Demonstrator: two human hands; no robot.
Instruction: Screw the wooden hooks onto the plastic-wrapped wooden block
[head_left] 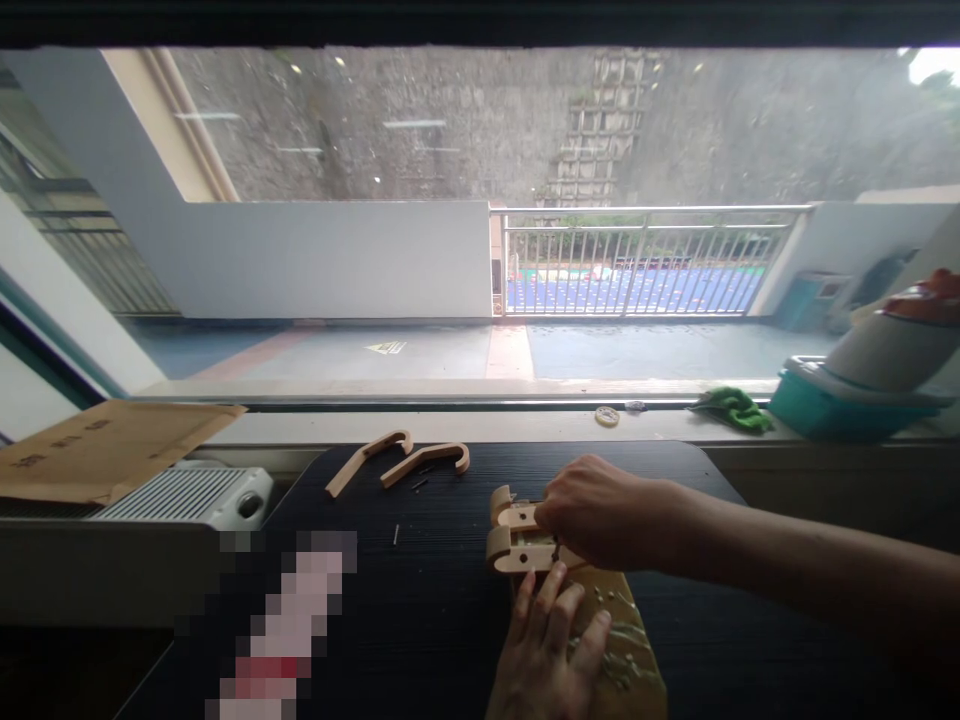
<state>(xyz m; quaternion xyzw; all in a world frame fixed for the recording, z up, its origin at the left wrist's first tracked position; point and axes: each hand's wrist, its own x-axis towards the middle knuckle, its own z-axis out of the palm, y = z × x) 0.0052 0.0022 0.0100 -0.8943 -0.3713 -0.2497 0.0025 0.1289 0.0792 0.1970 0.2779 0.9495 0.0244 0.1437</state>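
Note:
My right hand (600, 515) is closed above a pair of curved wooden pieces (510, 557), knuckles up. A small dark tip shows below its fingers at the nearer piece; what they hold is hidden. The two pieces lie side by side, hooked ends to the left, with dark round holes along them. Under them is a yellowish-brown block (630, 640) with a shiny, wrinkled covering. My left hand (547, 640) lies on this block, fingers spread, fingertips at the nearer wooden piece's edge. Two more hooked wooden pieces, one left (367, 460) and one right (427, 463), rest on the dark table.
A small metal pin or screw (396, 535) and several dark bits lie on the table (442, 600). On the sill are a tape roll (607, 416), a green cloth (731, 408) and a teal box (817, 405). A brown envelope (112, 445) covers part of a radiator (202, 495). A window stands ahead.

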